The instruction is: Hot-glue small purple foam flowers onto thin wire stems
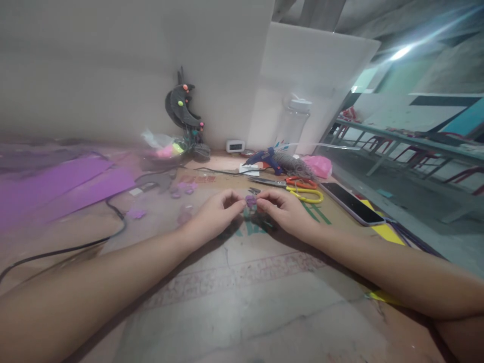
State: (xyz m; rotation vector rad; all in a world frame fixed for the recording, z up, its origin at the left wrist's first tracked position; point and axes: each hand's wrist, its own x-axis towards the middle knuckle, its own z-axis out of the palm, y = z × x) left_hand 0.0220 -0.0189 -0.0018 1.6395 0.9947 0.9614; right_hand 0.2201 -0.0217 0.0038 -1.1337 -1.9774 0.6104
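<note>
A small purple piece (251, 201), shaped somewhat like a little flower, is held up above the table between my hands. On its left side the thumb and forefinger of my left hand (216, 214) pinch it. My right hand (289, 213) grips its other side the same way. Just behind lie two pairs of scissors, one with orange handles (302, 182) and one with yellow handles (308, 195). Several purple scraps (185, 188) are scattered to the left, and another purple cutout (136, 213) lies nearer the black cable.
Purple sheets (71, 184) cover the left side, with a black cable (123, 222) running past. Along the back stand a dark crescent ornament (177, 107), a small digital clock (235, 146), a blue glue gun (266, 159) and a clear bottle (293, 123). A phone (351, 202) rests at right.
</note>
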